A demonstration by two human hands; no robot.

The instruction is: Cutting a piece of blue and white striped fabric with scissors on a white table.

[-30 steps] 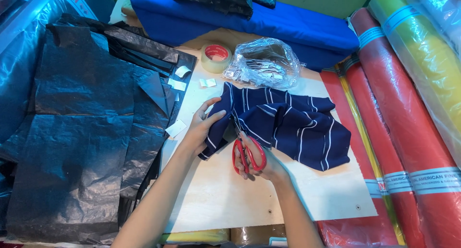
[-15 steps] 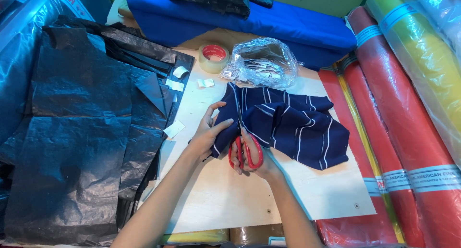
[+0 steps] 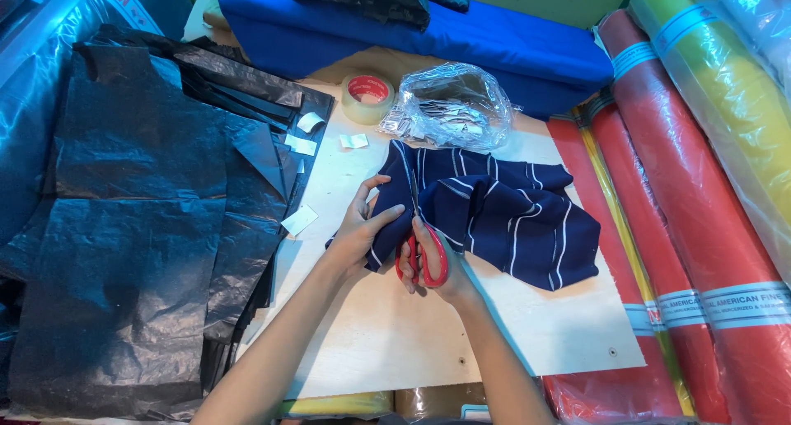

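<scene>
Your right hand [image 3: 432, 264] has its fingers through the red handles of the scissors [image 3: 420, 256], closed around them; blades run up along the navy striped fabric [image 3: 503, 215], tips hard to make out against the dark cloth. Your left hand [image 3: 362, 227] pinches the fabric's left edge, fingers narrow, thumb on top, just beside the scissors. Fabric lies bunched on the pale wooden table [image 3: 395, 334], centre-right.

Containers: only one, a clear plastic bag [image 3: 453, 104] at the top of the table, touching the fabric's upper edge. It holds small white paper pieces; count and shape unreadable through the crinkled film. Next to it, a roll of clear tape [image 3: 368, 97] with a red core, lying flat.

A few loose white paper tags [image 3: 299, 221] sit near the table's left edge. Stack of black plastic sheets [image 3: 148, 211] to the left, partly overlapping the table. Blue fabric bolt [image 3: 412, 34] across the top, with dark items on it cut off by the frame. Red fabric rolls [image 3: 659, 227] and a yellow roll [image 3: 733, 104] on the right, wrapped, ends cut off.
</scene>
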